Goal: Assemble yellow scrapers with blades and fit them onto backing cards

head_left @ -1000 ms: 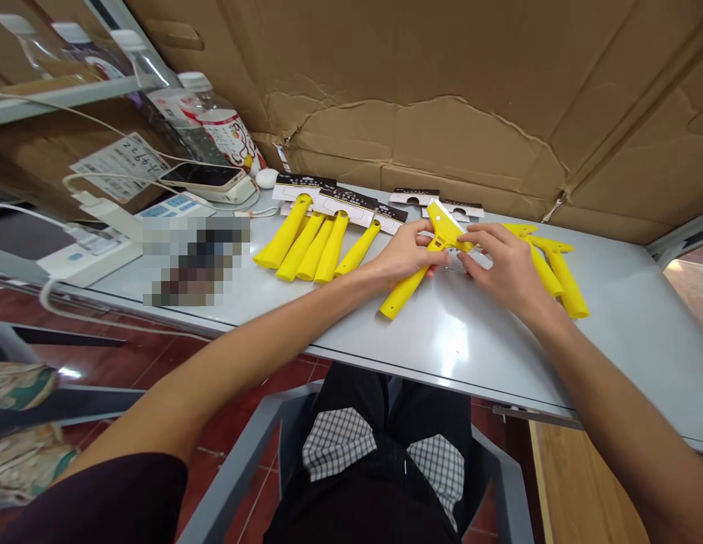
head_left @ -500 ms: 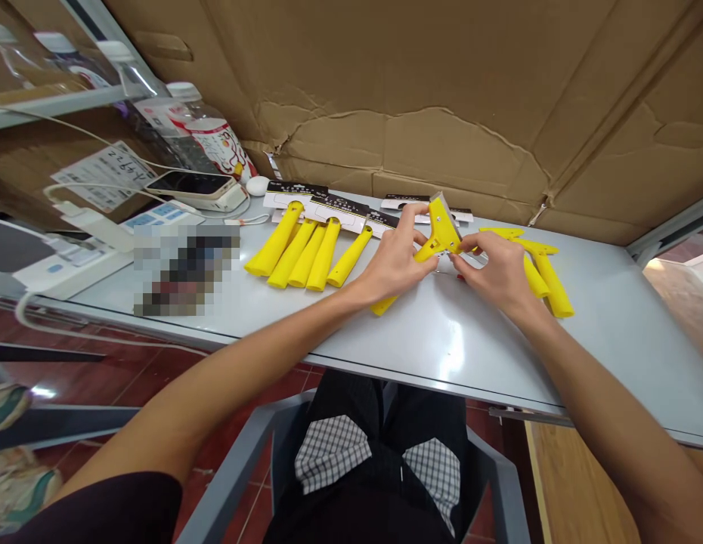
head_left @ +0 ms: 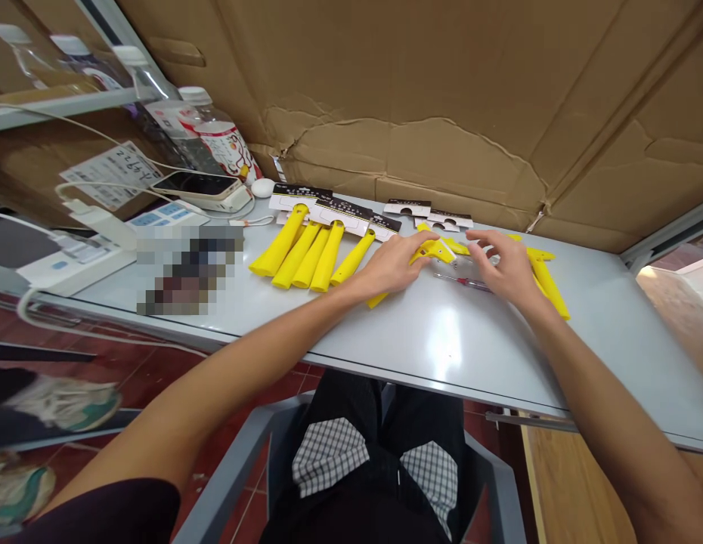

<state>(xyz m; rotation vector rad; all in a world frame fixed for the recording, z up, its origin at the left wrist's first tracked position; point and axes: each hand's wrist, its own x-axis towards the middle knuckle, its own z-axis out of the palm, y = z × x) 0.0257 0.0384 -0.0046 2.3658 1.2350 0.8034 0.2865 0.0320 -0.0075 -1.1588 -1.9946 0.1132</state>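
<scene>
My left hand [head_left: 397, 263] is wrapped round a yellow scraper [head_left: 436, 249], its head pointing right and its handle end showing below the palm. Right of it, my right hand [head_left: 502, 261] is off the scraper, with thumb and fingers apart and nothing between them. A screwdriver [head_left: 465, 282] with a dark red handle lies on the table, its handle end partly hidden by my right hand. Beyond that hand lie more yellow scrapers [head_left: 549, 287], partly covered by it. Left of my left hand, several yellow handles [head_left: 327, 257] sit in a row with black-and-white cards [head_left: 343, 214].
Two more cards [head_left: 408, 207] lie near the cardboard [head_left: 442, 166] at the back. On the left are a phone [head_left: 196, 183], a power strip [head_left: 85, 261], cables and bottles [head_left: 221, 140]. Another person's shoe [head_left: 73, 404] shows at lower left.
My right hand has let go of the scraper head and opened. My left hand has tilted the scraper down towards the table. The screwdriver shows more fully. The shoe at lower left has moved right.
</scene>
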